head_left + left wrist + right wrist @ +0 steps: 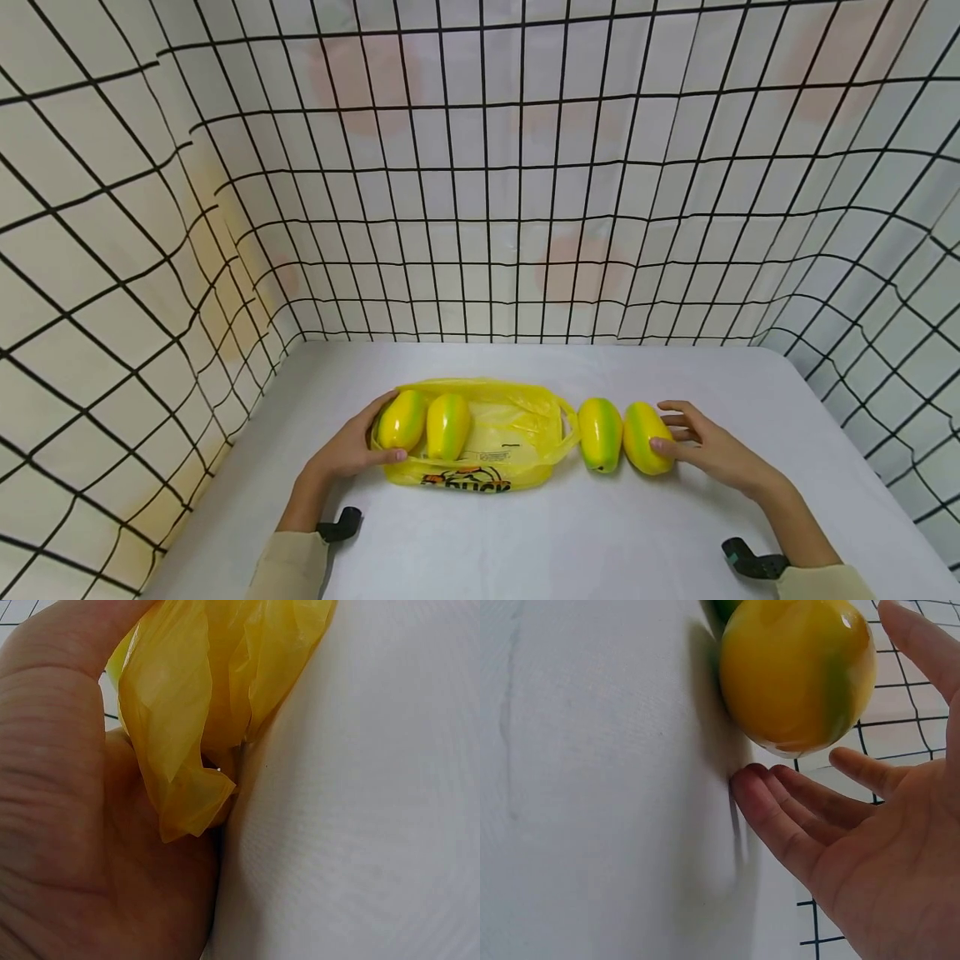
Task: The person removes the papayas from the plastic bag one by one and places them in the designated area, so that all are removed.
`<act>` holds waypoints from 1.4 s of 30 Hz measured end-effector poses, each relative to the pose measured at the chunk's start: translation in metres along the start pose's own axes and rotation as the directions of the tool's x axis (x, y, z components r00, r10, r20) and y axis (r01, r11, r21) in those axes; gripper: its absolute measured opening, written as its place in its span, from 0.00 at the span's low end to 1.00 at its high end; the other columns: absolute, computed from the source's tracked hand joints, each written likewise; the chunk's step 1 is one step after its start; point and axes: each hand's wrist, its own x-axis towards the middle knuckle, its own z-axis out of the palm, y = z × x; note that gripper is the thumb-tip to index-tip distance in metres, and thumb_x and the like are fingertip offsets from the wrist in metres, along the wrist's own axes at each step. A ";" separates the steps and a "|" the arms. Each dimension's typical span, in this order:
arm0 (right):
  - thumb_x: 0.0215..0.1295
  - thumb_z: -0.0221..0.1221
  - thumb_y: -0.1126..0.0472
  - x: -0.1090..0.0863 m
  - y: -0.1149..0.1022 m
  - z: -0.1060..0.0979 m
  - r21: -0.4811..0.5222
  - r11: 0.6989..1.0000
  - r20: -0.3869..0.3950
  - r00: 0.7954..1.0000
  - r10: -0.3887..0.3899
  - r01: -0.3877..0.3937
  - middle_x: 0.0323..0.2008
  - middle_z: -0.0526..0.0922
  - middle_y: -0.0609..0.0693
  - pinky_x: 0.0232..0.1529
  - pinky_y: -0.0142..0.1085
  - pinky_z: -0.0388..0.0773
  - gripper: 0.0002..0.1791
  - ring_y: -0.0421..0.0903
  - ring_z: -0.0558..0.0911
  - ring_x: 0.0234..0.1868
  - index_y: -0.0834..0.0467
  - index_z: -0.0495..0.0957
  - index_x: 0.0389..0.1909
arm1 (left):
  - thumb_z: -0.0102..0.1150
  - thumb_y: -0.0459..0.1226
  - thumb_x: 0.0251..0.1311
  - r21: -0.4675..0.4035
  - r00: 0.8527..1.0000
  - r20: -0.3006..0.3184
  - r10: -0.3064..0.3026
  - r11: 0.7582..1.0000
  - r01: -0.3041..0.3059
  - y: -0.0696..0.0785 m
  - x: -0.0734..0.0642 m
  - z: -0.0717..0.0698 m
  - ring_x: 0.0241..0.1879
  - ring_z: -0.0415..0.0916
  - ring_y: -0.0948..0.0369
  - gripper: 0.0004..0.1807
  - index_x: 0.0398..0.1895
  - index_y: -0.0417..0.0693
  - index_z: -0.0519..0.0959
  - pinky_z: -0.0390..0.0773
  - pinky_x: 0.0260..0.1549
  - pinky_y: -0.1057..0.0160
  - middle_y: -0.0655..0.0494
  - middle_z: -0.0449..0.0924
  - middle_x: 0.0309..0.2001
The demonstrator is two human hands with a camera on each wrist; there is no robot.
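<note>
Two fruits (448, 427) lie in one yellow bag (528, 476), two more beside it.

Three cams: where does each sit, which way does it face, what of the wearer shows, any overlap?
Head: on the head, facing forward and down at the table, bag and four fruits; left grip, right grip and both sleeves show.
Left wrist: on that wrist, facing along the left grip at the bag; part of that grip shows.
Right wrist: on that wrist, facing the rightmost fruit; palm and fingers show.
Shared: head and left wrist, bag and left grip; head and right wrist, rightmost fruit and right grip.
</note>
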 end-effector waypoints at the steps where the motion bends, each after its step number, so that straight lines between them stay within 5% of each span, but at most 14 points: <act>1: 0.65 0.55 0.36 0.000 -0.001 0.000 0.004 1.000 -0.003 1.000 -0.005 0.005 0.72 0.58 0.64 0.55 0.62 0.74 0.43 0.68 0.65 0.67 0.50 0.50 0.73 | 0.73 0.57 0.43 -0.001 1.000 0.000 0.001 1.000 -0.001 0.000 0.000 0.000 0.66 0.64 0.53 0.57 0.76 0.66 0.50 0.61 0.67 0.40 0.57 0.59 0.73; 18: 0.70 0.48 0.37 0.002 -0.006 -0.009 -0.039 0.993 -0.232 0.965 -0.120 0.114 0.65 0.69 0.61 0.60 0.62 0.69 0.34 0.62 0.69 0.64 0.54 0.62 0.68 | 0.72 0.58 0.43 0.009 1.000 0.000 0.020 1.000 -0.020 -0.005 0.003 0.000 0.66 0.64 0.54 0.57 0.76 0.68 0.49 0.62 0.67 0.40 0.58 0.59 0.72; 23: 0.70 0.49 0.38 0.000 -0.020 -0.010 -0.042 0.989 -0.298 0.943 -0.145 0.139 0.64 0.71 0.58 0.56 0.49 0.77 0.31 0.60 0.73 0.61 0.51 0.65 0.67 | 0.73 0.58 0.42 0.012 1.000 -0.011 0.026 1.000 -0.026 -0.002 0.002 -0.003 0.65 0.65 0.53 0.58 0.76 0.68 0.49 0.62 0.66 0.39 0.58 0.59 0.72; 26: 0.70 0.51 0.39 0.000 -0.028 -0.008 -0.026 0.988 -0.307 0.940 -0.152 0.152 0.64 0.71 0.57 0.54 0.46 0.79 0.30 0.60 0.74 0.60 0.50 0.66 0.66 | 0.73 0.59 0.42 0.008 1.000 -0.011 0.025 1.000 -0.025 0.000 0.002 -0.005 0.66 0.64 0.52 0.58 0.76 0.68 0.50 0.62 0.66 0.38 0.58 0.59 0.73; 33: 0.68 0.54 0.39 0.004 -0.035 0.001 -0.017 0.985 -0.311 0.935 -0.170 0.173 0.66 0.68 0.58 0.57 0.61 0.73 0.32 0.66 0.71 0.63 0.52 0.65 0.67 | 0.72 0.58 0.43 -0.008 1.000 -0.005 0.026 1.000 -0.026 -0.001 0.000 -0.005 0.67 0.63 0.52 0.58 0.76 0.66 0.49 0.61 0.67 0.38 0.56 0.57 0.74; 42: 0.66 0.56 0.40 0.012 -0.049 0.007 -0.003 0.976 -0.319 0.925 -0.208 0.219 0.65 0.69 0.55 0.62 0.60 0.69 0.33 0.63 0.69 0.65 0.53 0.66 0.66 | 0.72 0.59 0.43 0.005 1.000 0.002 0.005 1.000 -0.005 -0.002 0.000 0.000 0.69 0.61 0.51 0.58 0.76 0.66 0.49 0.60 0.68 0.38 0.55 0.57 0.74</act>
